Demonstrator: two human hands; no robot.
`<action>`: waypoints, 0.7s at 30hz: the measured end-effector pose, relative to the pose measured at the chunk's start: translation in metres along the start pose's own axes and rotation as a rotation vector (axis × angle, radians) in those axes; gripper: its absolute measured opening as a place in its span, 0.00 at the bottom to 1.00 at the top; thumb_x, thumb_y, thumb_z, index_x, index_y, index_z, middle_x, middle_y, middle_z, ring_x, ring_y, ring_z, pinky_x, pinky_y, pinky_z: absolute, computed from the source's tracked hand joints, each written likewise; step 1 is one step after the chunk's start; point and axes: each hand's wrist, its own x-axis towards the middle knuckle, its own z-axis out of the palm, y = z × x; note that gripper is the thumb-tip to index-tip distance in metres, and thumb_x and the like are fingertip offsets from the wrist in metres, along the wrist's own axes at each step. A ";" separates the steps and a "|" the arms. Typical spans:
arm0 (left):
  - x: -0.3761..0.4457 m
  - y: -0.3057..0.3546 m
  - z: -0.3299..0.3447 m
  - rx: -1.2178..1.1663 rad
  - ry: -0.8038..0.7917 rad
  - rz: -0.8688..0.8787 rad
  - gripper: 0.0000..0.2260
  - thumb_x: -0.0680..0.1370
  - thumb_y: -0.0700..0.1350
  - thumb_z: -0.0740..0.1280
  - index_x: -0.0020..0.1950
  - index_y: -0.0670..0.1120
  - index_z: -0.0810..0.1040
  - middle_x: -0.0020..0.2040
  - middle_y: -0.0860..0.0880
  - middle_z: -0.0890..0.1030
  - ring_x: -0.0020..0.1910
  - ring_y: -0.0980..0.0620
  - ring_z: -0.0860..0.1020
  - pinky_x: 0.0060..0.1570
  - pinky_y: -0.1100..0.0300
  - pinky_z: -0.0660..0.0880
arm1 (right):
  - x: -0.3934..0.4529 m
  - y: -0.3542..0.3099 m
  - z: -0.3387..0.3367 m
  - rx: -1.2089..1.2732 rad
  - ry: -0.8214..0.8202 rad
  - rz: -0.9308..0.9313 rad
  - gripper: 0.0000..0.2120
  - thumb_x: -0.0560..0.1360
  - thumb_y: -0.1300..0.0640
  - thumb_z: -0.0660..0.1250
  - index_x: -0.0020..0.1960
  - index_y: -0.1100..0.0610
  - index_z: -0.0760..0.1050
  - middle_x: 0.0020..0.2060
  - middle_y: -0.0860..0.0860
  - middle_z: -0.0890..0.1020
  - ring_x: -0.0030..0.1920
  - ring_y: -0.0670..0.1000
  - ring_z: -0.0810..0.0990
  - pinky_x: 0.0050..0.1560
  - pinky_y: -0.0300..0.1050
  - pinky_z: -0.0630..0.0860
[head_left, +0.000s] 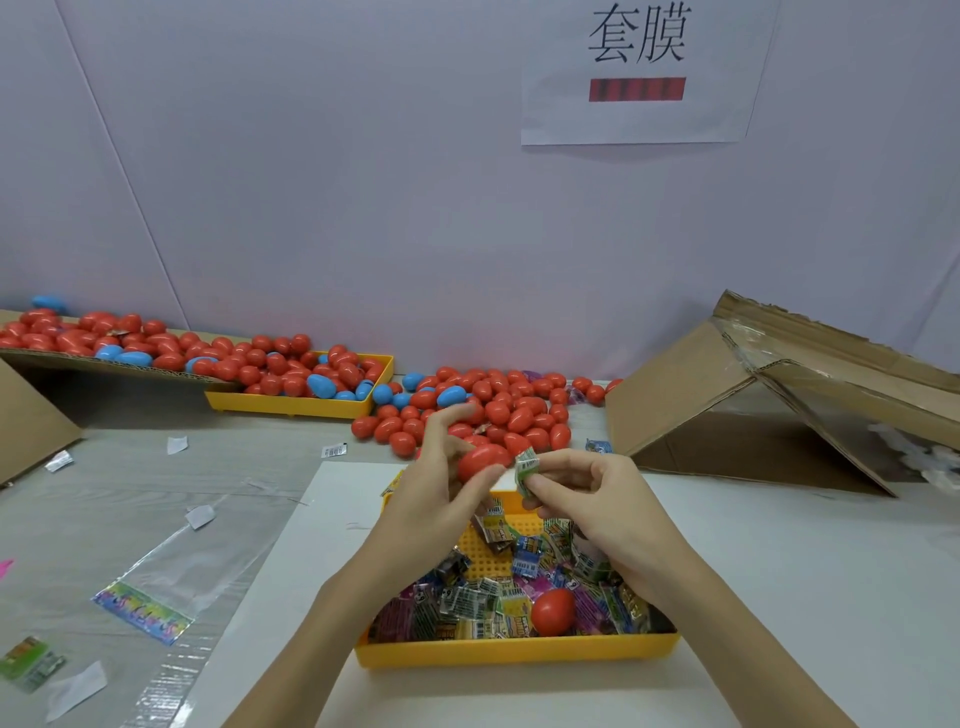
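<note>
Above a yellow tray (514, 650) of printed packets (467, 597) on the surface (789, 571), the left grip (436, 488) is holding a red egg (483, 460). The right grip (597, 499) is pinching a folded packet (527, 467) just beside it, probably to fit it over the egg.

Left hand (431, 499) holds red egg (483, 461); right hand (597, 499) pinches wrapper (527, 467).

Bright, even overhead light, soft shadows, wide-angle bowing at edges, slight softness throughout.
</note>
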 end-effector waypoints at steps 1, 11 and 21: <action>0.001 0.000 0.000 -0.005 0.034 -0.009 0.22 0.78 0.45 0.74 0.69 0.52 0.71 0.46 0.52 0.81 0.44 0.50 0.84 0.47 0.54 0.82 | 0.000 0.000 -0.001 -0.004 0.005 -0.003 0.05 0.78 0.61 0.73 0.54 0.57 0.85 0.43 0.53 0.88 0.46 0.51 0.88 0.47 0.39 0.82; 0.002 0.009 -0.004 -0.201 -0.033 -0.040 0.15 0.73 0.41 0.79 0.58 0.49 0.83 0.52 0.52 0.87 0.53 0.52 0.86 0.54 0.61 0.81 | 0.003 0.000 -0.004 0.025 0.068 -0.056 0.05 0.79 0.53 0.73 0.50 0.54 0.86 0.38 0.50 0.86 0.37 0.44 0.83 0.38 0.34 0.77; 0.001 0.011 -0.003 -0.224 -0.063 -0.076 0.21 0.74 0.43 0.78 0.66 0.51 0.79 0.53 0.52 0.87 0.56 0.54 0.85 0.58 0.60 0.80 | 0.003 0.000 -0.005 -0.112 0.091 -0.184 0.01 0.79 0.53 0.73 0.49 0.49 0.84 0.38 0.48 0.86 0.38 0.43 0.84 0.41 0.34 0.78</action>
